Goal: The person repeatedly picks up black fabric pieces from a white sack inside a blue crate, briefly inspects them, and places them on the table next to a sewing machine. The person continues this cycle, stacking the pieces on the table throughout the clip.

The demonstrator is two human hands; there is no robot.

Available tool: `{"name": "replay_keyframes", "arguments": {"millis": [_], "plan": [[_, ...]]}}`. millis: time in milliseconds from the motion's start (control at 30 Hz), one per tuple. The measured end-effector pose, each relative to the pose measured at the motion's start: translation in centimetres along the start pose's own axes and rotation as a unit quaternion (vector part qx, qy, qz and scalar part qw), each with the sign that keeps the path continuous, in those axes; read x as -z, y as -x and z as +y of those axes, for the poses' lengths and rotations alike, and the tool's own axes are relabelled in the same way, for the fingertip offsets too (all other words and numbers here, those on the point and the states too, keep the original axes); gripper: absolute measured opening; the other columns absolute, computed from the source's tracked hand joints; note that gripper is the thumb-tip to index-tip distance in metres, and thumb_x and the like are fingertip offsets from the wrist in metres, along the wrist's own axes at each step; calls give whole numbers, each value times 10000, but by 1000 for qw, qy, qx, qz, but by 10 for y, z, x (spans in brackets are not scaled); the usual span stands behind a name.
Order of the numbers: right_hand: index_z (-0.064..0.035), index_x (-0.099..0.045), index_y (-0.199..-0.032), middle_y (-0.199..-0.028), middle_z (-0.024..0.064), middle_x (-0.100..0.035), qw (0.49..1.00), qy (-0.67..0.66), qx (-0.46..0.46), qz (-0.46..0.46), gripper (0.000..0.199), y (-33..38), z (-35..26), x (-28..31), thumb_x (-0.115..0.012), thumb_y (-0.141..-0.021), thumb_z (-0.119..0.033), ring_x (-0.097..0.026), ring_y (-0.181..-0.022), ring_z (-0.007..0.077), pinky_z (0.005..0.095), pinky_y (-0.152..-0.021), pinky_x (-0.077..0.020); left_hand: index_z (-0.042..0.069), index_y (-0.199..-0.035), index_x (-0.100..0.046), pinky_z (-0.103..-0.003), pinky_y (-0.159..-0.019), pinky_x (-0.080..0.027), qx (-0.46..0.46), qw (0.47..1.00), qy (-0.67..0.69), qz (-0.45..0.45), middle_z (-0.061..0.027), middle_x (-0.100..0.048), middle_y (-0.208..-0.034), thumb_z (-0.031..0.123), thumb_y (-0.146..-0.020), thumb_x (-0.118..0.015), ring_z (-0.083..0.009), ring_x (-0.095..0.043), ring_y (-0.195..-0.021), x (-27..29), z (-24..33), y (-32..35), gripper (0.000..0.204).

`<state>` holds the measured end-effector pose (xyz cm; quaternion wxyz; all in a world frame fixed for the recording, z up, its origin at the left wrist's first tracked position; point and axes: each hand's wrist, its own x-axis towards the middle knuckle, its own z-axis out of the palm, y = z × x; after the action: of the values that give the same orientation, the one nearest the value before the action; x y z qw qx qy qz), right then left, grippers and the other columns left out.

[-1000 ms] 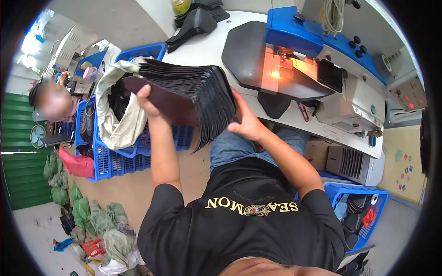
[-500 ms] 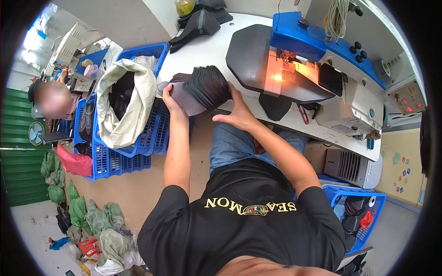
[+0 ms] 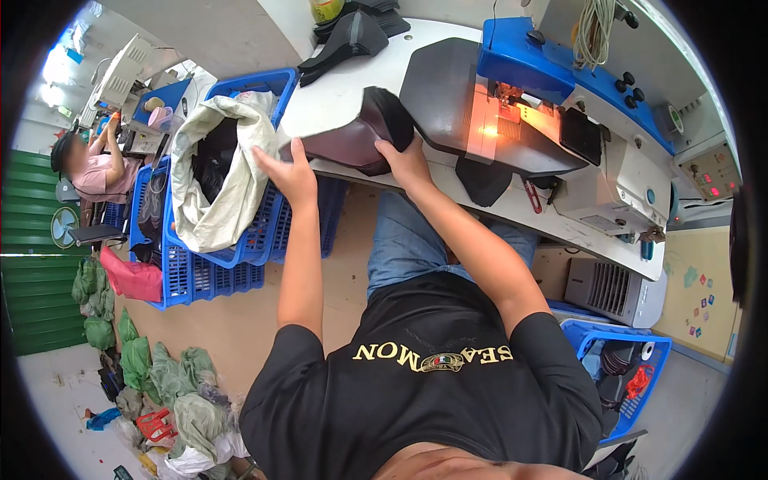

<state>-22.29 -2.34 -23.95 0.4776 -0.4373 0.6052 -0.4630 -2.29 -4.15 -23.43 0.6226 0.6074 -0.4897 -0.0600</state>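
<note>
A stack of dark, curved, leather-like cut pieces [image 3: 340, 144] is tilted over the front edge of the white table [image 3: 332, 100]. My right hand [image 3: 406, 166] grips its right end, thumb on the smooth brownish face and the other fingers partly hidden behind. My left hand [image 3: 292, 178] is open, thumb and fingers spread, at the stack's left end. Whether its thumb touches the stack I cannot tell. Beside that hand stands a pale cloth sack [image 3: 188, 196] with its mouth open and black material inside.
A blue sewing machine [image 3: 524, 60] with its lamp lit stands on the right. Dark cut pieces [image 3: 352, 40] lie at the back. Blue baskets [image 3: 212, 280] stand left, another basket [image 3: 624, 416] lower right. A person [image 3: 100, 168] sits far left. Bundled cloth [image 3: 196, 416] covers the floor.
My left hand has let go of the stack and spread leftward. The stack has turned, so its smooth face shows instead of its fanned edges. The person at far left has moved.
</note>
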Motion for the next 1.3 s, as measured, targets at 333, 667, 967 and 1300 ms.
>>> {"name": "replay_keyframes", "arguments": {"millis": [333,667,967,1300], "plan": [[45,-357,-1407,-1362,261,-405,987,110,69,-92,927,-9,17,6,-689,-758,-528,-470,-1249,379,397,-1029,-394,-59,-1284,-501,-379,-917,-470,-15,950,-75,-301,-237,-632,-1137,415,-815,-722,-328,-615,-1083,-29,36,43,703],[17,-422,-1351,-1290,216,-434,932,21,360,43,677,66,-22,-14,-697,-769,-192,-442,-1188,361,415,-1015,-378,-73,-1281,-451,-350,-915,-479,-42,948,149,-277,-183,-616,-1160,321,-733,-801,-244,-618,-1039,24,83,33,761],[-85,-615,-1048,-1172,69,-601,754,229,616,-14,380,53,-83,-33,-702,-697,-202,-521,-1166,262,534,-1017,-350,63,-1354,-437,-401,-1047,-394,310,668,633,-238,-128,-516,-1314,566,-964,-347,-256,-483,-1243,5,-1,27,643],[-45,-540,-1243,-1395,160,-457,850,170,464,-181,470,-1,-24,-25,-654,-806,-174,-423,-1299,341,484,-1071,-343,57,-1227,-529,-348,-911,-474,374,832,377,-161,-76,-594,-1175,444,-973,-495,-188,-581,-1085,-5,-30,43,464]]}}
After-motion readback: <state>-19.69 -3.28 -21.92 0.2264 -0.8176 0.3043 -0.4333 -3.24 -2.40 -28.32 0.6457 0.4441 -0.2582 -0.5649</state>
